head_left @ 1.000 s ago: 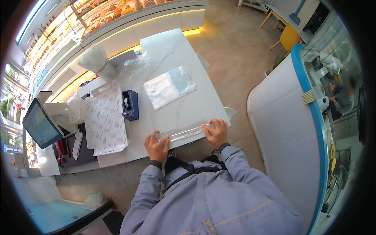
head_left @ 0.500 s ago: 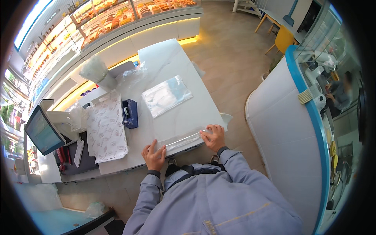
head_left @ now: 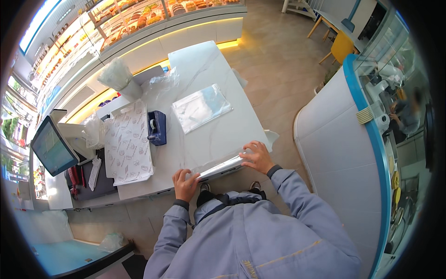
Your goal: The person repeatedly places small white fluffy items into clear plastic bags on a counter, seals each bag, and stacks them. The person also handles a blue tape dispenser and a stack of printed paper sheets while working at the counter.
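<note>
The left hand (head_left: pixel 185 184) pinches one end of a narrow strip of clear, shiny plastic film (head_left: pixel 222 166); whether the right hand (head_left: pixel 258 157), fingers parted, grips the other I can't tell. The strip lies between them, lengthwise along the near edge of the white, marbled worktop (head_left: pixel 237 130).

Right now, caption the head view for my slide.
Left hand and right hand at either end of clear plastic film at a white marbled counter.
</note>
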Demonstrator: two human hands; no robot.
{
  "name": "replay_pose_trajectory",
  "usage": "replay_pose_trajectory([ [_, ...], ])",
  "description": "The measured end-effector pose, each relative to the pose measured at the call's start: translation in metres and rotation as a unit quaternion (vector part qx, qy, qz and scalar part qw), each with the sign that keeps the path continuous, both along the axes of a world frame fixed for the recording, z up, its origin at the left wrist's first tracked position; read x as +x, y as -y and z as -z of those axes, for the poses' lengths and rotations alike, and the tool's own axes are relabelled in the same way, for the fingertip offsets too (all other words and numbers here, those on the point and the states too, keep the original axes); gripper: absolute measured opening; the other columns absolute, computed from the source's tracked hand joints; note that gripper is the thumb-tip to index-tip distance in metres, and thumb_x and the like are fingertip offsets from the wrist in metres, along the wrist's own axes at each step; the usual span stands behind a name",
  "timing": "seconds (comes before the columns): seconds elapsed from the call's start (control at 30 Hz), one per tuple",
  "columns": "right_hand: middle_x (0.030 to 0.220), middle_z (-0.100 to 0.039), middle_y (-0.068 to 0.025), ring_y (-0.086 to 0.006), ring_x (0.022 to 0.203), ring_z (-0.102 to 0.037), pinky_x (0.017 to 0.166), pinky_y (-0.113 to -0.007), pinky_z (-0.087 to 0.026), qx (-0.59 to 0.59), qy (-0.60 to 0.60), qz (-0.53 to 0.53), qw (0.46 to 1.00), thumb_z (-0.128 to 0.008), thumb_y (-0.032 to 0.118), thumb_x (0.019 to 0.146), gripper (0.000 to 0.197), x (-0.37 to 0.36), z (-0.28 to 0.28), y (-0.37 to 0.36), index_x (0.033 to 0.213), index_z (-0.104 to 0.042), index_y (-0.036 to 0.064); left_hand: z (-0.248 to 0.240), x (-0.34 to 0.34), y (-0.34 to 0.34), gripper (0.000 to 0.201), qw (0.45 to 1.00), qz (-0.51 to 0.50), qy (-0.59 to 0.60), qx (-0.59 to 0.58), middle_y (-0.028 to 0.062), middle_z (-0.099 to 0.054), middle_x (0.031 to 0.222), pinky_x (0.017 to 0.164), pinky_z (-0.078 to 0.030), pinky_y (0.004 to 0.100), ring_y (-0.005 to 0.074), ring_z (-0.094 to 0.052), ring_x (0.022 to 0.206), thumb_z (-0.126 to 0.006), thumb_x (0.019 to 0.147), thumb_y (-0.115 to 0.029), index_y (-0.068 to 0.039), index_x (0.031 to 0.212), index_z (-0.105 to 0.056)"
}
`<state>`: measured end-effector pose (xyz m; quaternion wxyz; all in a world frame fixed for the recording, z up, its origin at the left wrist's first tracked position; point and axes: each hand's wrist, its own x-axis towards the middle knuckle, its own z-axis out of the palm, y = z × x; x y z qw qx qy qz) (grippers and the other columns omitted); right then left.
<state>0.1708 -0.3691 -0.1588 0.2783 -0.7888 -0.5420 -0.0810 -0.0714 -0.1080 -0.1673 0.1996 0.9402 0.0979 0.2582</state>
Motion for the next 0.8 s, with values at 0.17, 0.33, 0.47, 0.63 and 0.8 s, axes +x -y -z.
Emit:
replay_pose_trajectory([
  [0.17,0.098,-0.062,0.0009,-0.0233,0.103,-0.055,0.086,-0.040,-0.042,0.006,-0.036,-0.006,0.999,-0.073,0.027,0.084,0.016,0.008,0.004,-0.008,0.096,-0.073,0.0160,0.003,0.013,-0.003,0.009,0.997,-0.017,0.004,-0.075,0.0066,-0.063,0.085,0.085,-0.041,0.0407,0.0276,-0.057,0.090,-0.076,0.081,-0.016,-0.010,0.087,-0.074],
  [0.33,0.092,-0.066,-0.0020,-0.0247,0.095,-0.057,0.081,-0.040,-0.042,-0.049,-0.065,0.064,0.995,-0.070,0.027,0.087,0.015,0.005,-0.002,-0.021,0.087,-0.071,0.0120,0.003,0.024,-0.001,0.011,0.980,-0.110,-0.008,-0.168,0.0059,-0.061,0.071,0.077,-0.043,0.0406,0.0265,-0.056,0.077,-0.077,0.080,-0.017,-0.008,0.083,-0.072],
  [0.47,0.093,-0.068,-0.0035,-0.0259,0.093,-0.058,0.082,-0.042,-0.042,-0.025,-0.105,0.128,0.986,-0.072,0.028,0.084,0.017,0.002,0.000,-0.029,0.087,-0.069,0.0117,0.005,0.027,0.000,0.017,0.970,-0.161,-0.033,-0.176,0.0044,-0.061,0.067,0.074,-0.043,0.0415,0.0252,-0.055,0.073,-0.080,0.077,-0.021,-0.009,0.086,-0.071],
  [0.63,0.094,-0.068,-0.0023,-0.0257,0.095,-0.058,0.083,-0.042,-0.041,-0.046,-0.114,0.178,0.976,-0.074,0.029,0.079,0.023,-0.004,0.006,-0.032,0.094,-0.067,0.0124,0.003,0.025,0.003,0.022,0.974,-0.179,-0.054,-0.127,0.0080,-0.064,0.084,0.077,-0.044,0.0412,0.0271,-0.057,0.082,-0.080,0.076,-0.022,-0.008,0.091,-0.071],
  [0.8,0.085,-0.065,0.0003,-0.0246,0.091,-0.056,0.081,-0.042,-0.040,-0.020,-0.102,0.206,0.973,-0.073,0.029,0.079,0.022,-0.010,0.006,-0.037,0.092,-0.065,0.0131,-0.006,0.032,0.021,0.033,0.994,-0.111,-0.004,0.012,0.0162,-0.061,0.120,0.100,-0.042,0.0459,0.0336,-0.056,0.112,-0.071,0.081,-0.013,-0.009,0.113,-0.070],
])
